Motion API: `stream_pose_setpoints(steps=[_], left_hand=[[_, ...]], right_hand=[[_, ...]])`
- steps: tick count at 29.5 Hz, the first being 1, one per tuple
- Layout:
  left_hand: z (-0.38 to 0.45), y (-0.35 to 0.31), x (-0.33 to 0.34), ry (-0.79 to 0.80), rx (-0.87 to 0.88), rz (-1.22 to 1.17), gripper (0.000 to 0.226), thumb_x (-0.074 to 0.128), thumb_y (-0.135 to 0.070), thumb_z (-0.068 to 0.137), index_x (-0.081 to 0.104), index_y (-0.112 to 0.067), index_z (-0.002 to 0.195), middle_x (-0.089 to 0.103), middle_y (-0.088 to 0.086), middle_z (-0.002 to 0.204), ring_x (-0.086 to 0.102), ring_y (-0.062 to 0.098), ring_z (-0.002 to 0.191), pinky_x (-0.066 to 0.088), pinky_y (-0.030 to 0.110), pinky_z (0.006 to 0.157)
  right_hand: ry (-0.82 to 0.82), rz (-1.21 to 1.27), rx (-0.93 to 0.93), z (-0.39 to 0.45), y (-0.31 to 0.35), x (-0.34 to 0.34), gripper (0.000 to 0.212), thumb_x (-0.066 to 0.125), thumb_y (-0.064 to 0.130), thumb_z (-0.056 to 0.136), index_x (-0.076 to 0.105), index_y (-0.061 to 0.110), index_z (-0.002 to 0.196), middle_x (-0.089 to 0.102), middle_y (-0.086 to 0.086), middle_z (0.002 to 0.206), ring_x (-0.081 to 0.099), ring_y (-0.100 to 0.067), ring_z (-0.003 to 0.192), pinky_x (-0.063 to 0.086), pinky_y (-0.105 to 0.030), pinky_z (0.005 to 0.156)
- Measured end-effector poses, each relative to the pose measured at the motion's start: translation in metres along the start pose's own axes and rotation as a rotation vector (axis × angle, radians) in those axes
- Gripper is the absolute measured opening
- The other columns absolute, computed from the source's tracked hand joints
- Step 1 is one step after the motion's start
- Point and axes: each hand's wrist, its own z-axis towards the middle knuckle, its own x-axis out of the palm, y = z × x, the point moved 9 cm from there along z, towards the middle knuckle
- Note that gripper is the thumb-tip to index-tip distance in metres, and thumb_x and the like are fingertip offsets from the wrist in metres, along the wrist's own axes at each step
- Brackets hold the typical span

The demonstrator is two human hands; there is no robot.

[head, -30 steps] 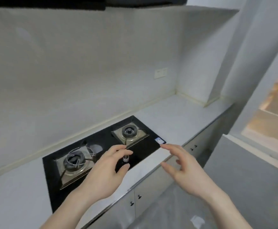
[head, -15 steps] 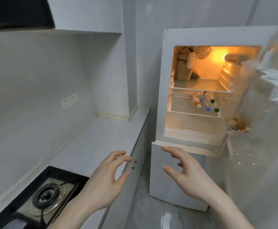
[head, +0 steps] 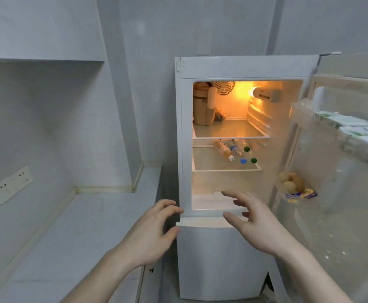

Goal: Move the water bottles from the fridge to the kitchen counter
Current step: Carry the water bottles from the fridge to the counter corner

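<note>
My fingers (head: 167,206): loosely spread on both left hand (head: 150,232) and right hand (head: 253,224), holding nothing. Water bottles (head: 233,150): lying on the fridge (head: 222,68) middle shelf, caps outward. Advice: I'd reach in level, grip one body, carry to the bench (head: 86,226).

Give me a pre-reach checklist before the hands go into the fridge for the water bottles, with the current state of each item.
1. Fridge door open: ok.
2. Water bottles in view, lying on the middle shelf: ok.
3. Left hand free, holding nothing: ok.
4. Right hand free, holding nothing: ok.
5. Bare space on the kitchen counter beside the fridge: ok.
6. Exact bottle count: cannot tell, they overlap.
</note>
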Motion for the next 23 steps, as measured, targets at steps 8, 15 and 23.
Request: stream_pose_setpoints(steps=[8, 15, 23], left_hand=[[0.126, -0.015, 0.036, 0.101, 0.132, -0.026, 0.042, 0.056, -0.039, 0.101, 0.050, -0.037, 0.143, 0.038, -0.023, 0.148, 0.055, 0.004, 0.101, 0.042, 0.022, 0.096], [0.247, -0.013, 0.074, 0.140, 0.147, -0.024, 0.046, 0.059, -0.037, 0.099, 0.049, -0.035, 0.144, 0.043, -0.016, 0.147, 0.047, 0.009, 0.131, 0.038, 0.024, 0.110], [0.376, -0.019, 0.125, 0.181, 0.057, -0.043, 0.051, 0.063, -0.036, 0.097, 0.047, -0.034, 0.146, 0.042, -0.005, 0.150, 0.052, 0.020, 0.129, 0.043, 0.034, 0.111]], right_hand=[[-0.108, -0.005, 0.124, 0.065, -0.044, -0.030, 0.048, 0.068, 0.035, 0.098, 0.053, 0.047, 0.141, 0.050, 0.024, 0.140, 0.054, -0.005, 0.126, 0.048, -0.029, 0.102], [-0.190, 0.078, 0.203, 0.145, -0.103, -0.048, 0.048, 0.070, 0.031, 0.097, 0.055, 0.039, 0.142, 0.052, 0.018, 0.143, 0.055, -0.009, 0.126, 0.046, -0.028, 0.100], [-0.421, 0.235, 0.284, 0.201, -0.161, -0.066, 0.040, 0.071, 0.021, 0.096, 0.062, 0.036, 0.132, 0.057, 0.015, 0.137, 0.059, -0.010, 0.120, 0.049, -0.030, 0.095]])
